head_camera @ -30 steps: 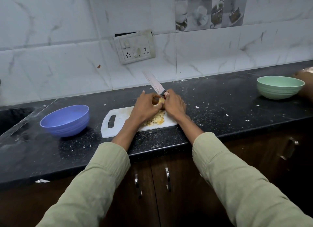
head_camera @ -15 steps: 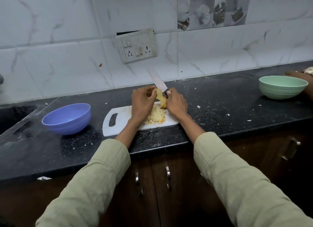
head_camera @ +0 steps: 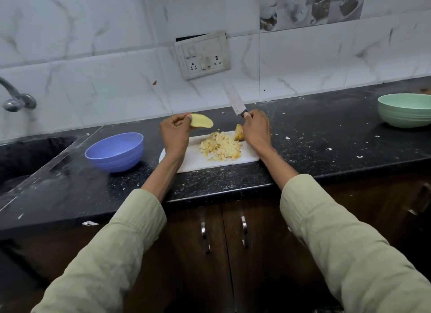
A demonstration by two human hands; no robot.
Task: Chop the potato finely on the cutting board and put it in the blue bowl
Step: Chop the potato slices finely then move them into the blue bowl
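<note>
Right now, seen from the head camera, the person's left hand (head_camera: 175, 133) is raised just above the left part of the white cutting board (head_camera: 250, 157), its fingers and thumb pinching a slice of potato (head_camera: 202, 121) that is held clear of the board. The right hand (head_camera: 256, 128) is curled tight round the handle of a knife (head_camera: 234, 99), the blade slanting up and away toward the wall. Just beside that hand, at the far edge of the board, sits another chunk of potato (head_camera: 239, 132). A heap of finely chopped potato (head_camera: 220, 147) lies in the middle of the board, between the two wrists. The blue bowl (head_camera: 114, 151) stands on the black counter (head_camera: 314, 147) to the left of the board, near it but apart. A green bowl (head_camera: 404, 110) stands well off to the right. A tap (head_camera: 16, 98) juts from the wall at far left, and a switch plate (head_camera: 202, 56) hangs on the tiles behind the knife.
</note>
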